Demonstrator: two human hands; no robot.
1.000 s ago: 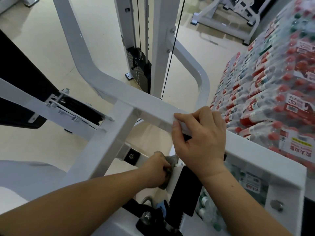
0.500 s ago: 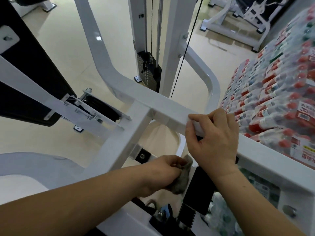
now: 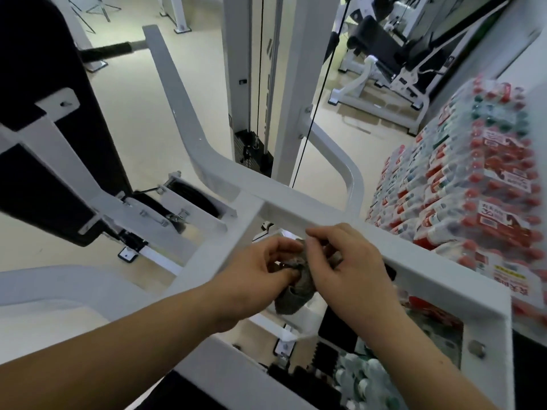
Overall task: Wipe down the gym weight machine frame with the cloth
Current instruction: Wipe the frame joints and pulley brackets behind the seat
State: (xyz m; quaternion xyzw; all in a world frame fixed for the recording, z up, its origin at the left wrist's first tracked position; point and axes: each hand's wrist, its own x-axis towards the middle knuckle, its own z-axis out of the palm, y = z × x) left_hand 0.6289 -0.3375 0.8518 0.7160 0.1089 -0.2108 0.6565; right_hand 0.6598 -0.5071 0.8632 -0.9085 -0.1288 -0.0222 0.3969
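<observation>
A crumpled grey cloth (image 3: 297, 284) hangs between both hands, just below and in front of the white crossbar of the weight machine frame (image 3: 299, 205). My left hand (image 3: 254, 273) pinches the cloth from the left with curled fingers. My right hand (image 3: 346, 261) pinches its upper part from the right, thumb and forefinger closed on the fabric. Both hands are off the frame. The cloth's lower end dangles over the machine's lower parts.
Shrink-wrapped packs of bottled water (image 3: 473, 187) are stacked close on the right. A black pad (image 3: 38, 143) on a white bracket stands at left. The weight stack (image 3: 251, 149) and its cable rise behind the crossbar. Another machine (image 3: 384, 54) stands far right.
My right hand has left the crossbar and come down onto the cloth. My left hand lifted the cloth from the lower frame up toward the crossbar. The view has tilted upward.
</observation>
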